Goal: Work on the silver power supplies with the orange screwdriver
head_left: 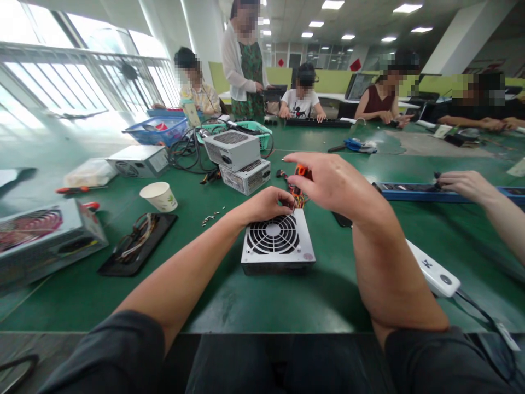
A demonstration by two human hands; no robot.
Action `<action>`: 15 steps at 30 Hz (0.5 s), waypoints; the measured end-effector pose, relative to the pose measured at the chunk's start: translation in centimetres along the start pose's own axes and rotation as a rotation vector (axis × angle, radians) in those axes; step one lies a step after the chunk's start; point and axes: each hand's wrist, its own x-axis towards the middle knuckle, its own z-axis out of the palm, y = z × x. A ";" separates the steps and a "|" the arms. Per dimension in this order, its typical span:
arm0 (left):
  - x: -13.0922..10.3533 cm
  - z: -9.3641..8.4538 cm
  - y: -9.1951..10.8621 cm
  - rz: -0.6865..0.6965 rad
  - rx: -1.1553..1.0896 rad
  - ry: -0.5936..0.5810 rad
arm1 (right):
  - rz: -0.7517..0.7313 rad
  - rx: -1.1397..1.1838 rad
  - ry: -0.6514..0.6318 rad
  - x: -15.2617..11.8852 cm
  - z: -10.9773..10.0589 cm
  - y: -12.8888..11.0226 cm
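Note:
A silver computer power supply (305, 241) with a round fan grille lies fan side up in front of me on the green table. My left hand (268, 205) rests at its far edge, thumb and fingers pinched together; what they hold is too small to make out. Above that corner, my right hand (332, 178) is closed around a screwdriver (302, 170) with an orange and black handle. Its shaft is mostly lost against the coloured cables (298, 197) behind the power supply. Several small screws (210, 218) lie loose to the left.
Two stacked power supplies (238, 156) stand beyond. Leftward are a paper cup (159, 197), a black tray (141, 249) with cables and another power supply (53, 241). At right, another person's hand (465, 183) touches a blue power strip (406, 191); a white power strip (435, 271) lies nearer.

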 end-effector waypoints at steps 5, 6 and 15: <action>-0.1 0.0 0.1 -0.049 0.028 0.019 | 0.149 -0.131 0.063 0.3 0.7 -0.2; -0.1 0.0 0.1 -0.042 0.026 0.020 | 0.113 -0.085 0.041 0.3 0.7 -0.1; 0.0 0.1 0.1 -0.020 0.010 0.006 | 0.145 -0.149 0.041 0.2 1.0 -0.5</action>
